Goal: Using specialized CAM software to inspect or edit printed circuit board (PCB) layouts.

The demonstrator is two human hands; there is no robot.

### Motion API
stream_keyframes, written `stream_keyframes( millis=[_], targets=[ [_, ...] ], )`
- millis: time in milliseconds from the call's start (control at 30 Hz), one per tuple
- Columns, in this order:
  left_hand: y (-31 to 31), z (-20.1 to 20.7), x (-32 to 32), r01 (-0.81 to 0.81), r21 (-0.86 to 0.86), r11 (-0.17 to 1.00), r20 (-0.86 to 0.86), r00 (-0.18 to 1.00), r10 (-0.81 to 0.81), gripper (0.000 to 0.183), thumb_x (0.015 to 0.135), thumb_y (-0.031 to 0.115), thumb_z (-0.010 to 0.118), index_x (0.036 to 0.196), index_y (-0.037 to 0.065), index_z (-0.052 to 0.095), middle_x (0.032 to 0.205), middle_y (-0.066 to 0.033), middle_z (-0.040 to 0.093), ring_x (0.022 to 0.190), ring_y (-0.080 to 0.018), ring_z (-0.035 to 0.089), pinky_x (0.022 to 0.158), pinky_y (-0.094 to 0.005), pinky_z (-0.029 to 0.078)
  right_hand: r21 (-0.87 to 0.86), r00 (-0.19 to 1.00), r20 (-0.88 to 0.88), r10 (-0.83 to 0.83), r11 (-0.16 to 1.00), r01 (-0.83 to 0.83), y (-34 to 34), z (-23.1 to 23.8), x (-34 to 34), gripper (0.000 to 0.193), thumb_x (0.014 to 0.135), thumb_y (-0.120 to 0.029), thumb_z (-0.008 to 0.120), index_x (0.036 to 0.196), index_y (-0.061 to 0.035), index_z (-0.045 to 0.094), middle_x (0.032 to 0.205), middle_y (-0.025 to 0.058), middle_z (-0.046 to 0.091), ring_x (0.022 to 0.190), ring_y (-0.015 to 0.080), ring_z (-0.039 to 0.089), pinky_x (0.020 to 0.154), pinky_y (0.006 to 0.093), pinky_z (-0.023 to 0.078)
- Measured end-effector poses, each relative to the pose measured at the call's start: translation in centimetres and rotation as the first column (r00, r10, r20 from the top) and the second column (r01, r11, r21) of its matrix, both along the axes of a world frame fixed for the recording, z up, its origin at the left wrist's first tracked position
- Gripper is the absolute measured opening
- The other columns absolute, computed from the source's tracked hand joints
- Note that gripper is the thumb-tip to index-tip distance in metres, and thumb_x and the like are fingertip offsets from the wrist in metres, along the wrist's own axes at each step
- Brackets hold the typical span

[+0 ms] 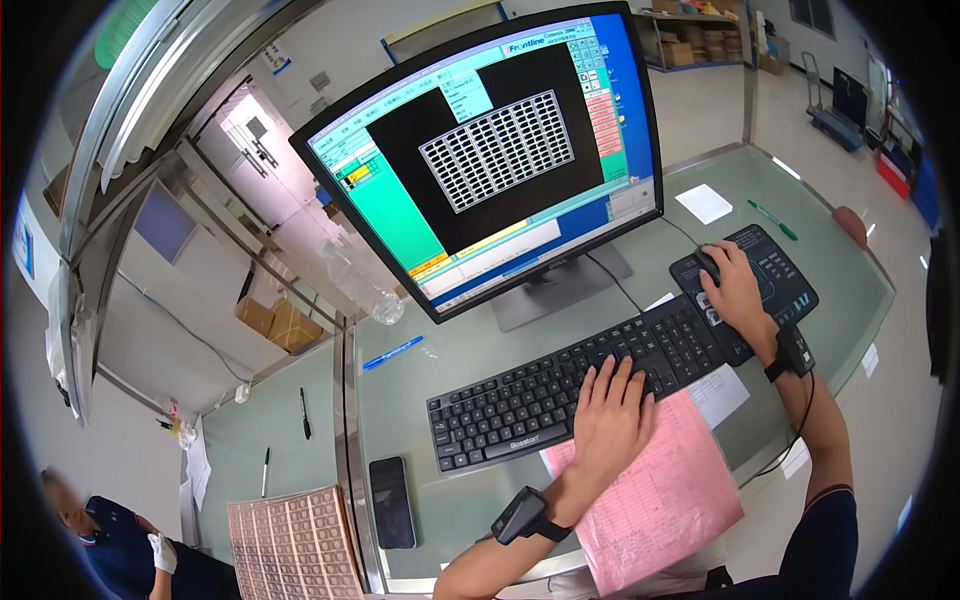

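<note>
My left hand [610, 415] rests over the right part of a black keyboard [505, 408], its fingers stretched out and slightly apart on the keys. My right hand [738, 290] is curved over a dark computer mouse [709, 262], mostly hidden beneath the fingers, on a black mouse pad [790, 277]. Beneath my left wrist lies a pink printed sheet in a clear sleeve [660, 495]. Behind the keyboard stands a monitor [405, 205], showing a white panel grid filled with small black shapes on a black field. Each wrist wears a black strapped device.
On the glass-topped table lie a phone [392, 503], a blue pen [393, 352], a green pen [772, 220] and a white paper [704, 204]. A clear plastic bottle [375, 298] is beside the monitor. Patterned brown panels [295, 545] lie at lower left, near another person [125, 545] wearing white gloves.
</note>
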State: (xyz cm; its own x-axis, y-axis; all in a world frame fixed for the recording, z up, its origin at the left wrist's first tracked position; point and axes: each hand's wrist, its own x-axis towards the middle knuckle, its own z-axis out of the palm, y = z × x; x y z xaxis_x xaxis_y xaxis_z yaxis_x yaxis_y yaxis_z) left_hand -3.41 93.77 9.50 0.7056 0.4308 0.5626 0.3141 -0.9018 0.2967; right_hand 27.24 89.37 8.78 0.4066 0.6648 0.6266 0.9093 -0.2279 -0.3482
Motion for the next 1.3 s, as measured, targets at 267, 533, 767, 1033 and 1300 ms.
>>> stream_keyframes(
  millis=[267, 533, 767, 1033, 1300],
  targets=[
    [-0.06, 0.14, 0.01, 0.002, -0.006, 1.0, -0.003, 1.0, -0.002, 0.034, 0.094, 0.022, 0.066, 0.12, 0.0, 0.069, 0.136, -0.0211, 0.064, 0.133, -0.0388, 0.056, 0.116, -0.0516, 0.038, 0.011, 1.0, -0.002, -0.016, 1.0, 0.016, 0.0, -0.12, 0.04, 0.038, 0.09, -0.011, 0.07, 0.126, -0.0019, 0.062, 0.129, 0.0194, 0.057, 0.121, 0.04, 0.056, 0.104, 0.0448, 0.048],
    [-0.04, 0.15, 0.14, -0.005, -0.001, 1.0, 0.0, 1.0, 0.005, 0.035, 0.093, 0.023, 0.067, 0.119, -0.001, 0.071, 0.135, -0.0211, 0.065, 0.132, -0.0393, 0.056, 0.117, -0.0517, 0.038, 0.003, 1.0, -0.01, -0.02, 1.0, 0.02, 0.02, 0.1, -0.14, 0.038, 0.089, -0.01, 0.07, 0.126, -0.0026, 0.062, 0.127, 0.0179, 0.058, 0.121, 0.0394, 0.056, 0.104, 0.0454, 0.048],
    [-0.01, 0.14, 0.06, -0.006, -0.005, 1.0, -0.001, 1.0, 0.006, 0.035, 0.093, 0.023, 0.067, 0.119, 0.0, 0.071, 0.134, -0.0214, 0.065, 0.132, -0.0394, 0.056, 0.117, -0.0522, 0.038, -0.002, 1.0, -0.004, -0.013, 1.0, 0.013, 0.02, 0.07, -0.04, 0.038, 0.09, -0.011, 0.07, 0.126, -0.0023, 0.062, 0.128, 0.0183, 0.059, 0.121, 0.0396, 0.056, 0.104, 0.0453, 0.048],
    [-0.12, 0.06, -0.03, -0.01, 0.003, 1.0, -0.012, 1.0, 0.01, 0.035, 0.094, 0.024, 0.066, 0.119, 0.0, 0.071, 0.135, -0.0209, 0.065, 0.132, -0.0393, 0.056, 0.117, -0.0527, 0.037, -0.006, 1.0, -0.004, -0.026, 1.0, 0.026, -0.01, 0.02, -0.01, 0.038, 0.09, -0.012, 0.07, 0.126, -0.0028, 0.062, 0.127, 0.0184, 0.059, 0.121, 0.0396, 0.056, 0.104, 0.0454, 0.048],
    [0.15, 0.2, 0.12, -0.001, -0.013, 1.0, -0.034, 0.999, 0.001, 0.034, 0.095, 0.023, 0.066, 0.119, 0.001, 0.071, 0.136, -0.0199, 0.065, 0.133, -0.0398, 0.056, 0.117, -0.0531, 0.037, -0.017, 0.999, -0.006, -0.038, 0.999, 0.038, -0.03, 0.03, 0.12, 0.037, 0.09, -0.013, 0.069, 0.125, -0.0043, 0.062, 0.129, 0.0174, 0.058, 0.121, 0.0388, 0.056, 0.103, 0.045, 0.049]
  ],
)
